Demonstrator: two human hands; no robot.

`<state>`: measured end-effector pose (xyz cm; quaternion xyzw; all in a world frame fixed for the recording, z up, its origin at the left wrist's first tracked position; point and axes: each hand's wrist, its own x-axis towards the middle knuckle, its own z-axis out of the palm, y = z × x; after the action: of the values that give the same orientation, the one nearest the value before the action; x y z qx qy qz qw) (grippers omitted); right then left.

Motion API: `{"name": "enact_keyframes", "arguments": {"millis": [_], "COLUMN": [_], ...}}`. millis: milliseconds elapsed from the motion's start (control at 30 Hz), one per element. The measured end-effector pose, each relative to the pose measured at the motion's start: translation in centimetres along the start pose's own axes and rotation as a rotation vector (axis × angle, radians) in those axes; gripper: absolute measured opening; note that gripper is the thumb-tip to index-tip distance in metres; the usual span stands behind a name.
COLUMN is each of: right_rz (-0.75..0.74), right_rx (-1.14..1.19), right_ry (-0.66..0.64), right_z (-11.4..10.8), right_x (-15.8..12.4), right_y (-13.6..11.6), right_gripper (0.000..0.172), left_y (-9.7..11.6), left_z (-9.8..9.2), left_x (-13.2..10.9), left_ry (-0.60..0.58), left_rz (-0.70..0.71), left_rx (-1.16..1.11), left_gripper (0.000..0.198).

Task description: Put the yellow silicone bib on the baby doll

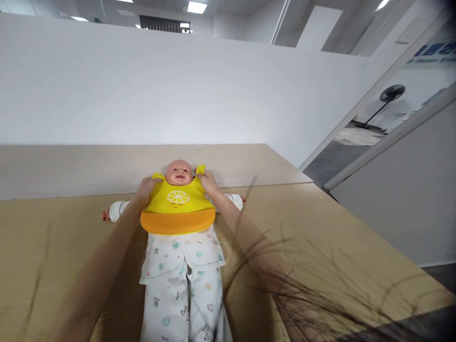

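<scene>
A baby doll [178, 172] lies on its back on the wooden table, arms spread out to both sides. It wears a white printed top and trousers [183, 289]. Over its chest lies a yellow bib [180, 197] with a lemon-slice print and an orange catch pocket along the bottom. My left hand [147, 187] is closed on the bib's left neck strap, beside the doll's head. On the other side my right hand [207, 182] pinches the right strap, whose yellow end sticks up above the fingers. The strap ends are apart, not joined behind the neck.
The wooden table [285, 223] runs along a white partition wall [149, 85]. A doorway at the right shows a standing fan [392, 93] in another room. Dark loose strands of hair cross the lower right of the view.
</scene>
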<state>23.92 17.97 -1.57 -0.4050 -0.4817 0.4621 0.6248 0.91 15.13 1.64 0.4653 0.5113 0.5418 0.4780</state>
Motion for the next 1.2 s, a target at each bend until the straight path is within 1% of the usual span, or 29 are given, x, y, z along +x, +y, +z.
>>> {"name": "enact_keyframes", "arguments": {"millis": [133,200,300,367,433,500,600,667,733,833,900,1067,1200], "right_rz": [0.164,0.242,0.304,0.325,0.332,0.332,0.332,0.312,0.279,0.257,0.261,0.277,0.273], "right_rx": [0.177,0.244,0.329,0.357,0.366,0.379,0.403,0.400,0.399,0.400,0.376,0.299,0.227], "right_ry": [-0.024,-0.063,-0.170,-0.194,-0.178,-0.151,-0.103,-0.077,-0.069,-0.083,-0.092,-0.122,-0.250], "right_z": [0.3,0.2,0.0,-0.1,-0.1,-0.1,0.1,0.3,0.3,0.3,0.3,0.7,1.6], "right_x": [0.7,1.0,1.6,2.0,2.3,2.5,2.4,2.2,2.0,1.8,1.8,2.3,3.2], "right_y": [0.4,0.5,0.9,1.3,1.9,2.5,2.7,2.6,2.4,2.3,2.3,2.7,2.7], "right_gripper": [0.019,0.018,0.017,0.019,0.021,0.024,0.023,0.021,0.022,0.026,0.027,0.027,0.018], "left_y": [0.0,0.0,-0.5,-1.2,-1.8,-2.2,-2.3,-2.1,-1.9,-1.9,-2.1,-2.6,-2.5], "left_z": [0.2,0.4,0.6,0.6,0.5,0.3,0.3,0.3,0.5,0.5,0.4,-0.1,-0.2], "left_x": [0.8,1.4,2.3,2.7,2.9,2.9,2.7,2.5,2.4,2.5,2.6,2.7,2.3], "left_ry": [-0.127,-0.175,-0.177,-0.164,-0.180,-0.223,-0.259,-0.243,-0.210,-0.152,-0.138,-0.208,-0.220], "left_rz": [-0.067,-0.093,-0.090,-0.067,-0.052,-0.067,-0.093,-0.082,-0.063,-0.059,-0.064,-0.086,-0.117], "left_rx": [-0.128,-0.172,-0.218,-0.246,-0.277,-0.307,-0.334,-0.345,-0.347,-0.349,-0.356,-0.401,-0.450], "left_gripper": [0.017,0.018,0.020,0.024,0.027,0.030,0.030,0.028,0.027,0.024,0.022,0.023,0.028]}}
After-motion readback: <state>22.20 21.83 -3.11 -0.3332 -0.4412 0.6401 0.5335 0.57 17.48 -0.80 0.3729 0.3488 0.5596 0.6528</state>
